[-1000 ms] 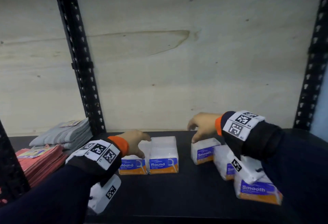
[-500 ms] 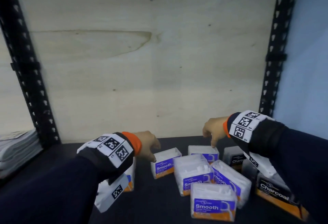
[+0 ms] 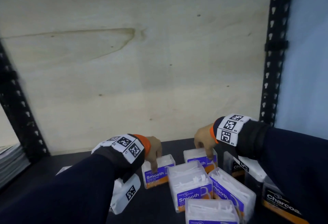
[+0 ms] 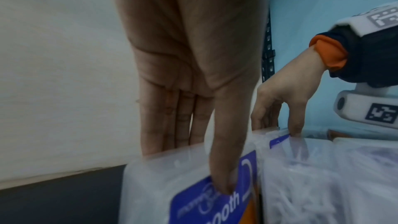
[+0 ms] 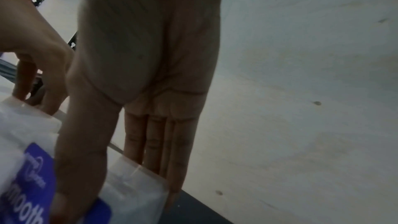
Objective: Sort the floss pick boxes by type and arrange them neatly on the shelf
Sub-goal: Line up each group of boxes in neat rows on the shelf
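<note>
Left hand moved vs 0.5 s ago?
Yes: left hand went rightward onto the left Smooth box, thumb on its label; earlier it hung just left of it. Right hand grips the back Smooth box.

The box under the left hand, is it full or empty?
Full, it seems. White picks show through the clear Smooth box that the left hand pinches, thumb on the label and fingers behind.

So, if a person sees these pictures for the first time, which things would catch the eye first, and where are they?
Most striking are the two hands at the back of the dark shelf: the left hand pinches one Smooth box, and the right hand pinches another Smooth box beside it. In front of them lies an untidy cluster of Smooth boxes, with black Charcoal boxes at the right edge.
</note>
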